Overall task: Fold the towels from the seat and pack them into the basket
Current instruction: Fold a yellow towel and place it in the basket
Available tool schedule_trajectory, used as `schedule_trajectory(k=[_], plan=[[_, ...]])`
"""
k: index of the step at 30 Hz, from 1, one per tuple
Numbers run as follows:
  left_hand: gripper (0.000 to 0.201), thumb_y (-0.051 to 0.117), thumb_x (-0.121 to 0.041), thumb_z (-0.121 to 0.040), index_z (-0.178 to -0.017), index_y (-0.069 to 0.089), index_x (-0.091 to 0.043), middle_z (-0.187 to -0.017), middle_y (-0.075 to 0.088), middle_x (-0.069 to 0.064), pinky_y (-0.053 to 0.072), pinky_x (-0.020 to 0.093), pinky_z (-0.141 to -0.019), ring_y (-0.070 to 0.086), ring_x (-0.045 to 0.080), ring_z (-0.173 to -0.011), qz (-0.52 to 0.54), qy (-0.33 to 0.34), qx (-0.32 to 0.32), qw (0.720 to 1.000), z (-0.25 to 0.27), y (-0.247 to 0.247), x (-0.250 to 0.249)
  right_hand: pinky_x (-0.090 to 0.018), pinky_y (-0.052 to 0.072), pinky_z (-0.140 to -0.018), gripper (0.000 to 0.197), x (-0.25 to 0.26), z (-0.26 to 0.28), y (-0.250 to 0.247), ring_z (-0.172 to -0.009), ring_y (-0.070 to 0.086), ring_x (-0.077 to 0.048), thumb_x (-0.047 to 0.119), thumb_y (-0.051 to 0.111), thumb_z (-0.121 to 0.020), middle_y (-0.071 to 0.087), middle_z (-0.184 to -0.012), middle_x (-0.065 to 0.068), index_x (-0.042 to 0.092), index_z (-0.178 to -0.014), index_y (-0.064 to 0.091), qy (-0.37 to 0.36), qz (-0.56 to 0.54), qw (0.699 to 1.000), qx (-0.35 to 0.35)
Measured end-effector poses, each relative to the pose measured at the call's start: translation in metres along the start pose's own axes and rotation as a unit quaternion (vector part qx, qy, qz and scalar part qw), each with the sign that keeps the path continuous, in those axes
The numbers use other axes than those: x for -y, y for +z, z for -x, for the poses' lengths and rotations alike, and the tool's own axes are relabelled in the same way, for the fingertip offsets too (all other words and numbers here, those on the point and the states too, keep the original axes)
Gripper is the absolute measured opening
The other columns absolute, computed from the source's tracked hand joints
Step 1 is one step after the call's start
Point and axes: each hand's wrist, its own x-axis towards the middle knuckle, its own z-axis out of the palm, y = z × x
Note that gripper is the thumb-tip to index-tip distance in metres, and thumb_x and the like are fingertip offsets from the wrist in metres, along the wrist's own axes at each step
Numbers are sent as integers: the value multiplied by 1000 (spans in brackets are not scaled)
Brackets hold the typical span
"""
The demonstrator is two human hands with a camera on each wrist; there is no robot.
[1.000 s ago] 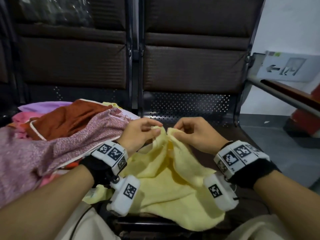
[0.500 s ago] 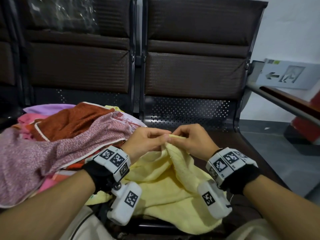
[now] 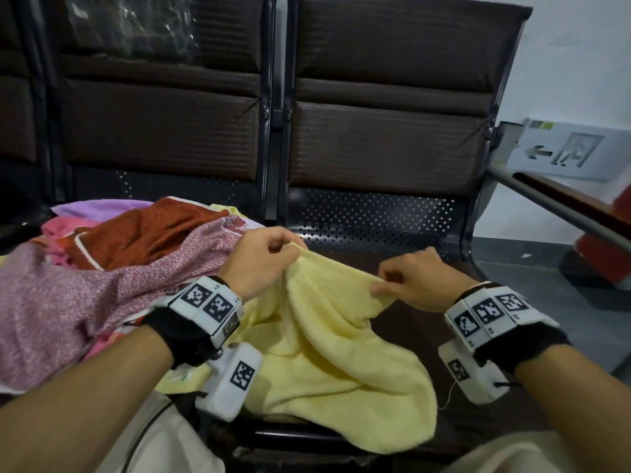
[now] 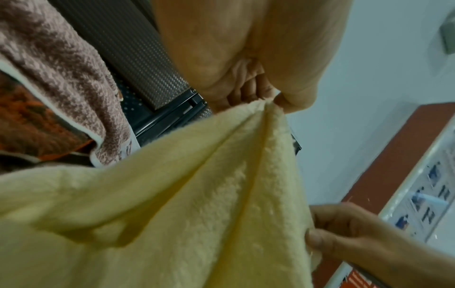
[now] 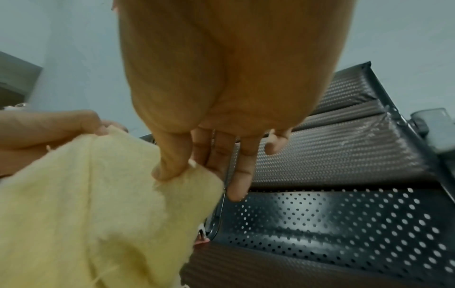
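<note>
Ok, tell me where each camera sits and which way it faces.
Head: worn on the head, looks forward and down at the seat; shows both forearms, the left hand and right hand pinching the yellow towel.
Left wrist: under the left wrist, looks along the palm to the pinched towel edge; right-hand fingers show too.
Right wrist: under the right wrist, looks along the palm toward the seat back.
Shared: all three show the yellow towel.
</note>
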Motion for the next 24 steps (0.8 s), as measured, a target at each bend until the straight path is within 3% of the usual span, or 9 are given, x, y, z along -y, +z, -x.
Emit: schedule_trajectory(k=[3,5,7,10,13,16,19,21,24], plan=[[22,59,-7,-81,-75,70,-26,-80,72,2,53,35,-70,66,24,-78,-13,16,12,1000,4,-1,-3,-36,33,-99,36,2,5,-1,-86,57,-7,53,58,-85,56,-80,19,36,-115,51,4,8,1000,-14],[22,60,-6,-78,-76,69,-26,-70,69,-8,49,26,-58,60,14,-62,-40,56,27,997,8,-1,-9,-34,34,-97,47,5,6,-3,-97,59,-11,49,61,-84,58,-86,18,37,-128,49,10,20,1000,3],[24,62,-4,-73,-74,66,-28,-52,56,-17,33,8,-48,47,4,-48,-86,108,19,990,14,-1,-18,-36,37,-92,29,10,9,-9,-101,57,-16,42,62,-85,56,-87,14,35,-113,63,16,47,999,0],[23,65,-4,-71,-76,68,-26,-45,47,-13,29,6,-46,42,2,-44,-102,130,-31,986,20,-6,-38,-35,42,-86,15,15,14,-25,-95,52,-20,34,67,-83,48,-87,3,24,-93,71,42,8,997,-65],[21,64,-6,-74,-86,71,-22,-53,51,-14,31,4,-48,46,-3,-46,-114,132,-71,982,20,-19,-63,-26,31,-72,10,22,20,-50,-89,45,-17,27,66,-85,48,-88,-3,19,-80,62,39,-81,983,-158],[30,60,-6,-79,-105,68,-17,-62,54,-10,32,6,-50,50,3,-53,-126,132,-81,980,19,-41,-95,-27,34,-65,14,34,33,-86,-76,51,-13,23,62,-90,54,-81,1,20,-79,55,-1,-256,943,-215],[32,57,-6,-80,-110,67,-14,-81,61,-2,35,11,-66,47,7,-66,-177,180,-89,964,15,-67,-127,-25,39,-61,17,49,39,-121,-63,51,-1,23,61,-91,55,-66,15,24,-75,54,-38,-377,887,-265],[27,55,-7,-81,-103,69,-15,-82,59,-9,31,5,-66,48,4,-69,-199,202,-93,954,8,-81,-143,-26,44,-59,15,55,36,-140,-65,53,-4,26,63,-90,56,-68,15,26,-77,56,-44,-393,867,-302],[19,55,-11,-82,-94,68,-19,-71,57,-13,34,6,-58,49,0,-63,-232,173,-65,955,-8,-92,-156,-26,46,-65,7,55,25,-159,-71,55,-7,25,67,-86,62,-79,6,23,-84,61,-19,-328,872,-363]])
